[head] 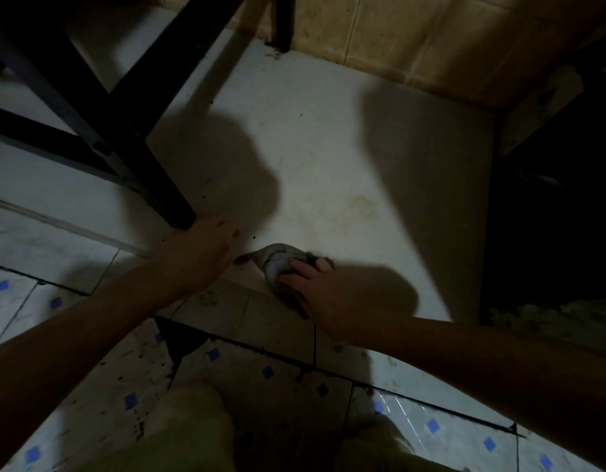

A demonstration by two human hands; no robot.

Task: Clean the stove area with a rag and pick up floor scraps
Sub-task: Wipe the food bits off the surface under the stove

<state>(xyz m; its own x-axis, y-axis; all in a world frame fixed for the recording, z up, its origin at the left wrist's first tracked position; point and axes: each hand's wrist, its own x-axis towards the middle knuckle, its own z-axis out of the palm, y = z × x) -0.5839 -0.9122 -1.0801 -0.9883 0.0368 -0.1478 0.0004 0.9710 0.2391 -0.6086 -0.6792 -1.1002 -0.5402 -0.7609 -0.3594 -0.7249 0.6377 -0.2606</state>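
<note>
A grey rag (277, 264) lies bunched on the pale raised floor slab (329, 165), near its front edge. My right hand (318, 291) presses down on it, fingers curled over the cloth. My left hand (206, 247) reaches to the slab's edge beside a black stand leg (165, 195), its fingers blurred and low against the floor. Small dark scraps (206, 298) speckle the step and the tiled floor below. The scene is dim.
A black metal stand (90, 107) with crossbars fills the upper left. A beige tiled wall (431, 46) closes the back. A dark recess (550, 233) lies on the right. The blue-dotted floor tiles (267, 373) are cracked and dirty; my knees (192, 434) are at the bottom.
</note>
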